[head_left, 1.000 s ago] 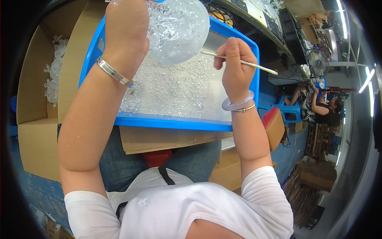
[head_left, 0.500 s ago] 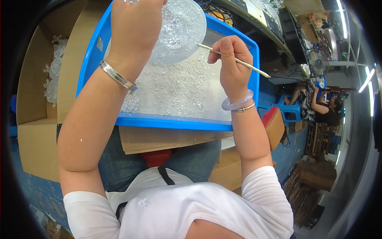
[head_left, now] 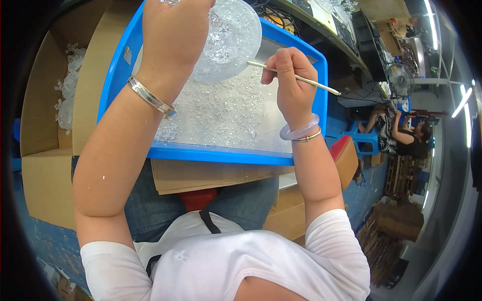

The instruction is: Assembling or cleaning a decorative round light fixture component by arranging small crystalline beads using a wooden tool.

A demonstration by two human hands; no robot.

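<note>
My right hand [head_left: 290, 83] is closed round a thin pale stick [head_left: 321, 87], which slants across my fingers. Its left tip points at the rim of a round translucent dish [head_left: 236, 69], seemingly touching or just short of it. Clear plastic bits [head_left: 218, 42] fill the dish, above the far part of a blue-rimmed tray [head_left: 216, 153]. More small clear chips [head_left: 216, 113] lie scattered over the tray's pale bottom. My left hand [head_left: 175, 32] is curled over the dish's left side, its fingertips cut off by the top edge; a clear piece shows there, but I cannot make out the grip.
At left stands an open cardboard box [head_left: 45, 100] with clear plastic pieces [head_left: 68, 93] inside. Cardboard [head_left: 201, 175] lies under the tray's near edge. Black cables [head_left: 273, 12] and a bench [head_left: 331, 30] are beyond. Far right, a person [head_left: 406, 135] sits near a blue stool [head_left: 365, 140].
My left hand and the dish have shifted slightly right and down. The stick's left tip has dropped a little; my right hand keeps its hold.
</note>
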